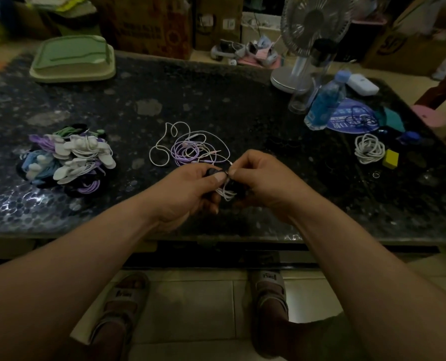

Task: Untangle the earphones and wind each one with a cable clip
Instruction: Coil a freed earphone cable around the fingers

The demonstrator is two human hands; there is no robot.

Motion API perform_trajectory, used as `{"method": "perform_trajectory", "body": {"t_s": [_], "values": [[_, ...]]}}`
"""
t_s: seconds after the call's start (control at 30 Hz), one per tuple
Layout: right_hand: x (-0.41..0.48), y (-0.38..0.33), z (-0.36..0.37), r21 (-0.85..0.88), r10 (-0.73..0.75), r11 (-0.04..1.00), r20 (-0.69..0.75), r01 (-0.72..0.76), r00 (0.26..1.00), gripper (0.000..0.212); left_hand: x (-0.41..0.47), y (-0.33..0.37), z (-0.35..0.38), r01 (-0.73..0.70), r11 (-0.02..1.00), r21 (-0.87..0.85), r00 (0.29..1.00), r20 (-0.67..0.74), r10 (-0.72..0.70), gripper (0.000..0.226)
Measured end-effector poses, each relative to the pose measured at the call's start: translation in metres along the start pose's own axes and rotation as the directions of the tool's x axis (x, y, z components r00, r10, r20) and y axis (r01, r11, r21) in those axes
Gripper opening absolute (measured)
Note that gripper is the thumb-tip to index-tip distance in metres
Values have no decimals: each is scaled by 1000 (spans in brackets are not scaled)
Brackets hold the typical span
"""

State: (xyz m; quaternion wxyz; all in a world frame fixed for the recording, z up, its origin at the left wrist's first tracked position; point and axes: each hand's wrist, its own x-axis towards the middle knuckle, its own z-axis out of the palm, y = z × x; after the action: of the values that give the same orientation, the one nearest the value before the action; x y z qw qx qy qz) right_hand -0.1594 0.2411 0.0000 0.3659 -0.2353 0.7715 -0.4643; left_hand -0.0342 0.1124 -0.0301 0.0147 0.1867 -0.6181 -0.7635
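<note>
Though bunched, earphone [225, 193] between fingers [218, 177]

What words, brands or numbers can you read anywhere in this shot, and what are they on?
Nothing can be read for certain, so no text is quoted.
Brown box: red print, too blurred.
Right box: dark logo, unreadable.
Blue card: white characters, too blurred.
Bottle: label too small.
Sandals: lettering on the straps, too blurred.
</note>
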Motion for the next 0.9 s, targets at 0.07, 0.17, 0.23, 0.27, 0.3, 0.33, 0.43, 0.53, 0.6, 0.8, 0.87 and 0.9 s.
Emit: {"method": "perform_trajectory", "body": {"t_s": [0.07, 0.17, 0.23, 0.27, 0.3, 0.33, 0.43, 0.53, 0.6, 0.8, 0.87, 0.9], "values": [[2, -2, 0, 2, -12, 1000, -39, 12, 999, 4, 2, 1, -1, -3, 1000, 12, 1000, -6, 3, 15], [0, -3, 0, 24, -33, 999, -35, 34, 999, 3, 3, 1, 0, -7, 1000, 14, 1000, -16, 8, 13], [0, -3, 2, 6, -22, 1000, -30, 22, 999, 3, 3, 0, 0, -8, 1000, 13, 1000, -29, 9, 11], [0, -4, 4, -3, -15, 1000, -27, 15, 1000, 3, 2, -1, -1, -7, 1000, 12, 999, -33, 7, 11], [1, -5, 7, -4, -8, 1000, -23, 8, 1000, 4, 1, -2, -2, -4, 1000, 10, 999, -34, 4, 11], [1, -6, 10, 1, 1, 1000, -19, -1, 1000, 4, 1, -3, -4, 0, 1000, 9, 999, -33, 0, 11], [1, -7, 14, 46, 25, 999, 37, -27, 999, 4, -4, -4, -10, 17, 1000, 7, 999, -31, -17, 14], [4, -10, 13, 152, 3, 988, 99, -18, 995, 7, -8, 4, -22, 23, 999, -35, 998, -51, -25, 22], [5, -16, 14, 167, -34, 986, 83, 19, 996, 16, -11, 11, -31, 26, 997, -72, 996, -84, -32, 24], [6, -22, 41, 47, -235, 972, 145, 231, 961, 22, -26, 20, -57, -17, 994, -104, 983, -183, -2, 21], [11, -23, 55, -11, -283, 958, 94, 285, 954, 18, -33, 20, -63, 0, 990, -141, 981, -191, -27, 21], [14, -25, 62, -39, -303, 951, 70, 306, 951, 16, -36, 20, -67, 7, 984, -177, 979, -202, -43, 22]]}}
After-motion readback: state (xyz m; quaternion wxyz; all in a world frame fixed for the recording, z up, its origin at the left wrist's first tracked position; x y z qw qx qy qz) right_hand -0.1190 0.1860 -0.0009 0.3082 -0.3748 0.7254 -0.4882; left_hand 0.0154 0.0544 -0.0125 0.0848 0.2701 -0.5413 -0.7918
